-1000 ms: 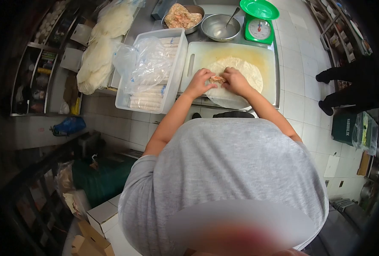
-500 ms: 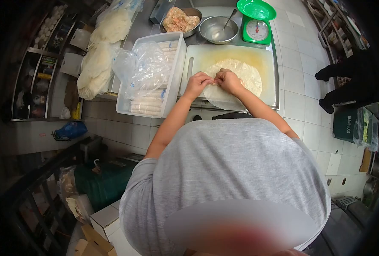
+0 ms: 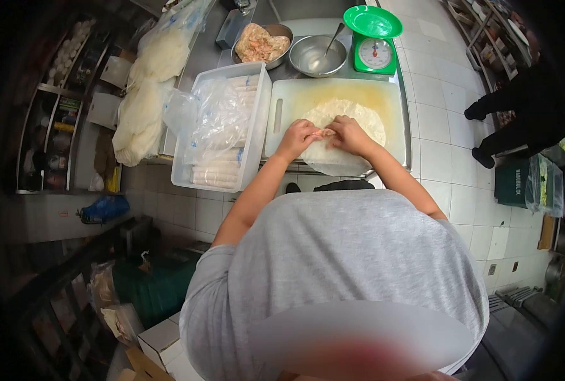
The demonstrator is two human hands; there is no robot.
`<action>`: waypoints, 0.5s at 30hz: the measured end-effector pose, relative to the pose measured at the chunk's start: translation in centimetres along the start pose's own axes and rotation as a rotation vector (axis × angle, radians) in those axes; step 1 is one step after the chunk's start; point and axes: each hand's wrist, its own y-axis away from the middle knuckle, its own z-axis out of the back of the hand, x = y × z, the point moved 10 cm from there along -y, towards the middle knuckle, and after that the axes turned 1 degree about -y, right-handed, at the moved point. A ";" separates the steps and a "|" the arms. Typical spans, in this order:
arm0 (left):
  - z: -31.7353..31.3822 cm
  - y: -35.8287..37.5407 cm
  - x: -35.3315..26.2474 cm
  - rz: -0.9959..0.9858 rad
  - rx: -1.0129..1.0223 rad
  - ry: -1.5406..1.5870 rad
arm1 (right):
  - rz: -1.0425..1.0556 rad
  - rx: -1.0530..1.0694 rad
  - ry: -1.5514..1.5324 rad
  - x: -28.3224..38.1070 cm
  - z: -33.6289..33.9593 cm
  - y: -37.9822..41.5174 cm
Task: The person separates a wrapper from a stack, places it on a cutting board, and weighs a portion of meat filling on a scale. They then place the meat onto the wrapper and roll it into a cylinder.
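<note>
A strip of pink minced meat filling [image 3: 324,133] lies across a round pale wrapper sheet [image 3: 364,113] on the white cutting board [image 3: 289,93]. My left hand [image 3: 297,138] pinches the strip's left end, its fingers closed. My right hand [image 3: 351,134] has its fingers closed on the right part of the strip, above the wrapper; its fingertips partly hide the meat. To the left of the board, a white plastic tub [image 3: 265,120] holds rows of pale rolls [image 3: 216,175] under clear plastic bags [image 3: 214,120].
Behind the board are a bowl of minced filling [image 3: 261,46], a metal bowl [image 3: 303,62] with a spoon [image 3: 335,38], and a green scale [image 3: 376,54]. Stacked wrapper sheets [image 3: 144,111] hang at the left. A person in dark trousers [image 3: 517,120] stands at the right.
My hands have spread slightly apart, and more of the pink filling shows between them. The whole view has shifted a little, placing the counter lower in the picture.
</note>
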 end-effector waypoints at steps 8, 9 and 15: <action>-0.7 -1.0 -2.6 -0.093 -0.047 0.029 | -0.043 0.015 -0.144 -3.2 -0.3 1.5; -0.7 -1.3 -2.6 -0.079 -0.022 0.043 | -0.089 0.004 -0.227 -2.7 0.9 1.6; -0.8 -1.7 -4.1 -0.164 -0.094 -0.007 | -0.131 -0.082 -0.295 -2.8 0.6 1.0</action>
